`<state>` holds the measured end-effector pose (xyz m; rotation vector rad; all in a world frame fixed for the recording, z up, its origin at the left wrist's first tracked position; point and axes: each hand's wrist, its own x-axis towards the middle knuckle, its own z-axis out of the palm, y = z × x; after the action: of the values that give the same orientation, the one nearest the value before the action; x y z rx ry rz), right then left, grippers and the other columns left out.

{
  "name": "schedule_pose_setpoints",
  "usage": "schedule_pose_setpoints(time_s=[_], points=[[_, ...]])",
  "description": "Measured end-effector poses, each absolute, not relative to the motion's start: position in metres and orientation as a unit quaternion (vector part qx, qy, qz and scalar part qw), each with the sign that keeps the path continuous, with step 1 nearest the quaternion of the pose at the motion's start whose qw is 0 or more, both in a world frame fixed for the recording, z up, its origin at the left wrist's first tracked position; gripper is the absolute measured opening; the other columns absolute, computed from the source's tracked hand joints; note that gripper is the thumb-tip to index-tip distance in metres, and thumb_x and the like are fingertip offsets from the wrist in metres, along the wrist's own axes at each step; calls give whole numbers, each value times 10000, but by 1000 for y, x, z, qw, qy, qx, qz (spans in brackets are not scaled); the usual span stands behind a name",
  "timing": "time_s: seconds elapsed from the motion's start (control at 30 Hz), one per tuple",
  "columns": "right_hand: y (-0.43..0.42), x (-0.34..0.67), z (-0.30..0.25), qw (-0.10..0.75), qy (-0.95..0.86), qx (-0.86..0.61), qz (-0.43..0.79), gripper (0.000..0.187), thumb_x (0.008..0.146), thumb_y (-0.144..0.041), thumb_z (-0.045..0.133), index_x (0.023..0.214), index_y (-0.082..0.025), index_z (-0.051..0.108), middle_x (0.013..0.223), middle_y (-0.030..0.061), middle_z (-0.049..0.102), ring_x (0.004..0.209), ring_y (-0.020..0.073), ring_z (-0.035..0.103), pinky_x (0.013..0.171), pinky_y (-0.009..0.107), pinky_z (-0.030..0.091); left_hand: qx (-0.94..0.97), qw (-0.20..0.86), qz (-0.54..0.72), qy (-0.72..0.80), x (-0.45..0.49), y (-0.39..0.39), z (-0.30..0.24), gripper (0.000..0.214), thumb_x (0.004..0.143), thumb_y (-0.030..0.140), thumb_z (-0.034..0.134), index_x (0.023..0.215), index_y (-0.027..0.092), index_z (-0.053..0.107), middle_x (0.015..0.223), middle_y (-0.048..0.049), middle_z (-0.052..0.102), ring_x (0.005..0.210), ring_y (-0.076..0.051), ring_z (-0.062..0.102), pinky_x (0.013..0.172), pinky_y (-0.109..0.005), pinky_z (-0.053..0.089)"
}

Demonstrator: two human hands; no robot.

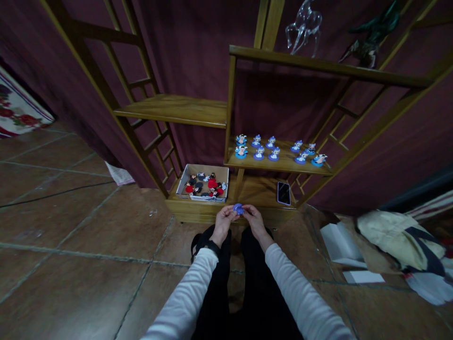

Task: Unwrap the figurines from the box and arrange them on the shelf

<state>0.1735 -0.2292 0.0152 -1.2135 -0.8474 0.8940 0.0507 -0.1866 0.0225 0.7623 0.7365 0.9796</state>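
Note:
Both my hands meet in front of the wooden shelf unit (198,109), low over its bottom board. My left hand (223,220) and my right hand (253,218) pinch a small blue figurine (238,208) between their fingertips. Just beyond, to the left, an open white box (185,178) holds several red and black figurines. Several blue-based figurines (259,153) stand in rows on the middle shelf to the right.
A dark phone (283,192) lies on the bottom board. A glass horse (304,26) and a dark figure (371,33) stand on the top shelf. White papers (338,243) and a bundle of cloth (399,236) lie on the tiled floor at right.

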Motion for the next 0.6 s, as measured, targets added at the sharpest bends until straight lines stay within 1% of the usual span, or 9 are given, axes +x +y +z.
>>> schedule_pose_setpoints(time_s=[0.13, 0.23, 0.33, 0.47, 0.53, 0.6], points=[[-226, 171, 13, 646, -374, -543, 385, 231, 690, -354, 631, 863, -202, 617, 886, 21, 657, 854, 175, 585, 827, 304, 446, 327, 763, 431, 353, 52, -185, 22, 295, 588, 199, 770, 846, 130, 646, 700, -44, 659, 646, -125, 617, 698, -277, 513], [-224, 169, 13, 629, -386, -555, 385, 256, 694, -371, 621, 881, -197, 628, 903, 30, 664, 869, 184, 588, 838, 314, 448, 313, 770, 423, 360, 52, -184, 22, 277, 612, 178, 750, 868, 138, 653, 741, -48, 664, 655, -119, 619, 708, -271, 507], [-225, 169, 14, 623, -399, -556, 379, 281, 703, -371, 615, 923, -197, 639, 941, 39, 671, 897, 195, 595, 857, 329, 449, 317, 773, 420, 353, 51, -184, 23, 314, 618, 177, 746, 916, 145, 652, 782, -55, 672, 693, -128, 627, 738, -283, 502], [-228, 171, 13, 608, -426, -561, 367, 297, 722, -364, 607, 974, -212, 646, 997, 42, 670, 945, 207, 594, 890, 346, 438, 331, 770, 425, 343, 50, -185, 22, 378, 602, 195, 758, 961, 156, 646, 746, -41, 670, 695, -136, 631, 746, -296, 505], [-227, 172, 10, 599, -431, -566, 367, 303, 717, -363, 616, 979, -215, 646, 994, 42, 672, 936, 207, 599, 884, 345, 441, 330, 768, 428, 343, 51, -185, 21, 386, 599, 201, 760, 967, 159, 652, 730, -36, 668, 683, -134, 630, 735, -290, 510], [-226, 173, 8, 598, -427, -566, 374, 303, 709, -361, 625, 971, -210, 645, 980, 43, 675, 913, 204, 604, 865, 338, 447, 325, 768, 431, 345, 52, -185, 21, 370, 597, 201, 761, 950, 154, 662, 758, -44, 676, 687, -133, 629, 727, -283, 512]])
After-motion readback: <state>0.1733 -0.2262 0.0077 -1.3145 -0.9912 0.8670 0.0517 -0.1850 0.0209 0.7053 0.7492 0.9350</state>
